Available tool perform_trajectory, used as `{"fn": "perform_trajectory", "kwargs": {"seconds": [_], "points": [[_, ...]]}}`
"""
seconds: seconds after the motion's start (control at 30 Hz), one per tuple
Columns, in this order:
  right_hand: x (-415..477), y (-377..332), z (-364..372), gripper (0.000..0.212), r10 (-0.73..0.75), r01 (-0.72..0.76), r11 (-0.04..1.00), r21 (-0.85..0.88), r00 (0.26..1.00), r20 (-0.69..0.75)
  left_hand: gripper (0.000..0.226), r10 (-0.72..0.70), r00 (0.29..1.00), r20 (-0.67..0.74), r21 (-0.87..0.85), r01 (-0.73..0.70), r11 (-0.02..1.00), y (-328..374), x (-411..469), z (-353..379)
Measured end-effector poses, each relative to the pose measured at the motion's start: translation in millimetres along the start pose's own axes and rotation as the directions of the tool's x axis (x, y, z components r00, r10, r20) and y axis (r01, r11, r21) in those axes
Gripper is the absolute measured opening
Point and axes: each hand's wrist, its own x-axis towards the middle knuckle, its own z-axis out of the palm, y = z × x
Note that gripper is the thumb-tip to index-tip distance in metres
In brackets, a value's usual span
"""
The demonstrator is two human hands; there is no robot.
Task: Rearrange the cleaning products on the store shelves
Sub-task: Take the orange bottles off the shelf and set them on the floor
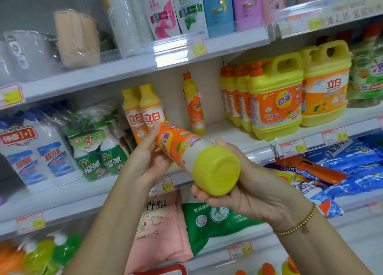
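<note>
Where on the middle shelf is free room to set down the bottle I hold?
The held bottle likely fits on the bare middle shelf between the lone slim bottle and the row of yellow jugs. A narrower gap separates that slim bottle from the two small yellow bottles. Further left, the green spray packs and white packs stand crowded.

Both hands hold one yellow dish-soap bottle (pixel 192 152) horizontally, base toward camera: right hand (pixel 248 185) grips the base end, left hand (pixel 149 156) the label. Behind, the middle shelf (pixel 244 137) carries yellow jugs (pixel 275 100).
</note>
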Motion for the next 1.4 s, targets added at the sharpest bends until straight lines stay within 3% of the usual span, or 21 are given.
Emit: {"fn": "perform_trajectory", "kwargs": {"seconds": [0.1, 0.17, 0.27, 0.37, 0.5, 0.57, 0.7, 0.8, 0.9, 0.97, 1.07, 1.17, 1.4], "points": [[-2.9, -2.1, -5.5, 0.072, 0.032, -0.032, 0.999, -0.005, 0.999, -0.033, 0.074, -0.013, 1.0, -0.021, 0.012, 0.014, 1.0, 2.8, -1.0, 0.3], [-3.8, -0.4, -17.1, 0.063, 0.034, -0.057, 0.98, -0.19, 0.992, -0.125, 0.075, 0.032, 0.999, -0.004, 0.063, -0.031, 0.998, 7.4, -3.5, -2.7], [-0.8, 8.6, -38.3, 0.049, -0.094, -0.081, 0.863, -0.499, 0.944, -0.316, 0.089, 0.107, 0.978, 0.177, 0.278, -0.154, 0.948, 10.9, -10.5, -8.4], [-0.9, 13.0, -57.7, 0.029, -0.163, -0.136, 0.781, -0.61, 0.898, -0.408, 0.086, 0.092, 0.947, 0.307, 0.44, -0.227, 0.869, -7.9, -22.5, -14.2], [-10.6, 18.9, -80.1, 0.012, -0.288, -0.224, 0.557, -0.8, 0.851, -0.439, 0.07, 0.028, 0.972, 0.231, 0.618, -0.169, 0.768, -63.7, -47.3, -31.7], [-13.9, 29.5, -86.8, 0.012, -0.285, -0.231, 0.489, -0.841, 0.869, -0.404, 0.065, -0.01, 0.988, 0.153, 0.679, -0.097, 0.728, -96.8, -56.2, -47.2], [-10.3, 51.1, -101.9, 0.011, -0.307, -0.262, 0.334, -0.906, 0.878, -0.367, 0.061, 0.022, 1.0, -0.012, 0.857, -0.001, 0.515, -161.4, -71.1, -82.8], [-6.3, 64.6, -121.4, 0.005, -0.315, -0.388, 0.082, -0.918, 0.864, -0.393, 0.043, 0.038, 0.992, -0.117, 0.873, 0.084, 0.481, -200.7, -87.7, -98.0], [-4.9, 84.5, -140.7, 0.01, -0.168, -0.512, -0.178, -0.84, 0.857, -0.487, 0.029, 0.025, 0.972, -0.234, 0.865, 0.197, 0.462, -234.0, -99.6, -108.2], [-7.0, 98.0, -147.0, 0.01, -0.047, -0.523, -0.199, -0.829, 0.85, -0.525, 0.022, 0.039, 0.959, -0.282, 0.883, 0.244, 0.4, -254.7, -103.4, -115.5], [-10.3, 112.6, -151.3, 0.015, 0.075, -0.497, -0.121, -0.859, 0.858, -0.507, 0.02, 0.067, 0.947, -0.314, 0.906, 0.278, 0.319, -277.9, -110.6, -122.1], [-10.5, 122.0, -154.3, 0.012, 0.085, -0.49, -0.075, -0.868, 0.865, -0.495, 0.027, 0.055, 0.948, -0.312, 0.91, 0.282, 0.305, -286.9, -114.2, -124.8], [-4.5, 128.1, -155.8, 0.012, 0.113, -0.47, -0.117, -0.875, 0.869, -0.482, 0.03, -0.034, 0.962, -0.27, 0.941, 0.271, 0.2, -271.1, -112.7, -128.1]]}}
